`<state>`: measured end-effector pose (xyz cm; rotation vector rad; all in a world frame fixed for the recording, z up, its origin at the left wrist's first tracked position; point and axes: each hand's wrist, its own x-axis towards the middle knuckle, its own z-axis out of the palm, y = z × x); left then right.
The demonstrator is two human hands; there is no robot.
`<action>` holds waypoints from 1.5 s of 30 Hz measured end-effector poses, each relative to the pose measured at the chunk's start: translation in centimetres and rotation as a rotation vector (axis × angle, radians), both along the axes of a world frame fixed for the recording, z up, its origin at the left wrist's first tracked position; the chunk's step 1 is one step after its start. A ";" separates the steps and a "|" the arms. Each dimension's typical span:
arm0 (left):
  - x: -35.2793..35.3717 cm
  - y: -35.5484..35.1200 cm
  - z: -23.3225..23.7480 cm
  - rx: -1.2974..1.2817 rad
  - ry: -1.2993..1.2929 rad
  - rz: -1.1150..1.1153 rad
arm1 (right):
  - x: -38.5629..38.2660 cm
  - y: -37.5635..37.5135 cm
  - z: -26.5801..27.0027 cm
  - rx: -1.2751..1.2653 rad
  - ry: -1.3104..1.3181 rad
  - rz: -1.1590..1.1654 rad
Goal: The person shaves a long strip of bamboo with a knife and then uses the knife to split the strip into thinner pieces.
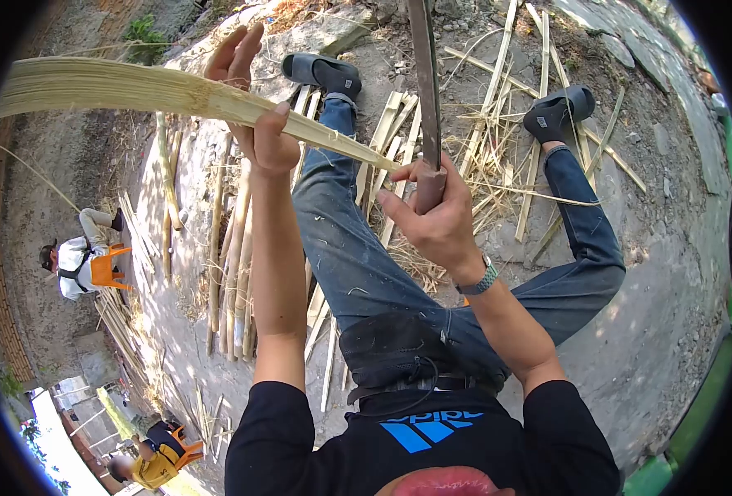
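A long pale bamboo strip (155, 89) crosses the upper left, wide at its far left end and narrowing towards the knife. My left hand (258, 124) holds it between thumb and palm, with two fingers stretched up behind it. Wrapped round the brown handle of a long dark knife (425, 78) is my right hand (436, 207), a watch on its wrist. The blade points up, away from my body. The strip's narrow end reaches the fingers of my right hand, beside the base of the blade; their exact contact is hard to make out.
Split strips (498, 74) and thin shavings (490, 157) lie between my outstretched legs. Round poles (235, 256) lie left of my legs. A person sits on an orange chair (108, 269) at the far left; another sits on an orange chair (189, 450) at the lower left.
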<state>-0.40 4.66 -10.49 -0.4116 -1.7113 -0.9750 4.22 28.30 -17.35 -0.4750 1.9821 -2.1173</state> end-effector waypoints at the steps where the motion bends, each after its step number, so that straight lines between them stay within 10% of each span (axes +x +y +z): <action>1: 0.5 0.3 0.2 -0.084 -0.055 0.018 | -1.3 -0.4 0.8 0.077 0.000 0.042; 16: 2.6 1.5 -0.5 -0.129 -0.180 -0.078 | -4.7 -7.2 -3.8 -0.248 0.070 0.032; 24: 3.7 2.3 -0.9 -0.150 -0.184 -0.077 | -5.3 -6.4 -3.4 -0.080 0.019 0.063; 32: 4.7 1.1 -0.9 -0.008 -0.227 -0.088 | -5.6 -1.5 -15.0 0.335 -0.065 -0.154; 40: 4.3 1.3 -2.8 0.285 -0.046 -0.160 | 0.3 2.2 -8.6 0.168 -0.323 -0.152; 45: 3.1 2.0 -2.4 0.010 -0.034 -0.124 | -1.0 -1.0 -2.0 -0.014 -0.348 0.004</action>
